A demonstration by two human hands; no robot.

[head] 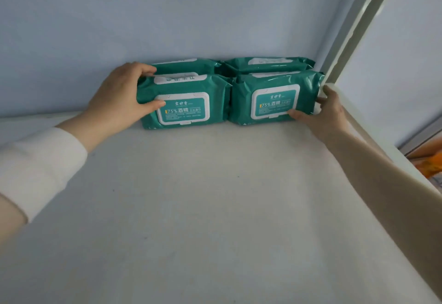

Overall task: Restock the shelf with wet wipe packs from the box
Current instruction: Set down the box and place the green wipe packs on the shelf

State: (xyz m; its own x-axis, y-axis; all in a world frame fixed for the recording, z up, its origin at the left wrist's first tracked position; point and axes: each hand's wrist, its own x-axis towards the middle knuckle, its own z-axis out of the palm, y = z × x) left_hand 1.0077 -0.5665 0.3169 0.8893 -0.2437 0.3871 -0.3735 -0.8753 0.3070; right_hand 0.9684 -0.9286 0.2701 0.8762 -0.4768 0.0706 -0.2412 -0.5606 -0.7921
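Left hand (119, 95) grips the left front pack (184, 98), right hand (328, 112) clasps the right front pack (275, 95), seemingly seating these 2; next, release cleanly.

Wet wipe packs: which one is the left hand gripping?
The front left pack: the left hand grips its left end, thumb on its printed face. The right hand holds the front right pack instead.

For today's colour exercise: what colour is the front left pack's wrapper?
The front left pack is teal green; head view shows it best.
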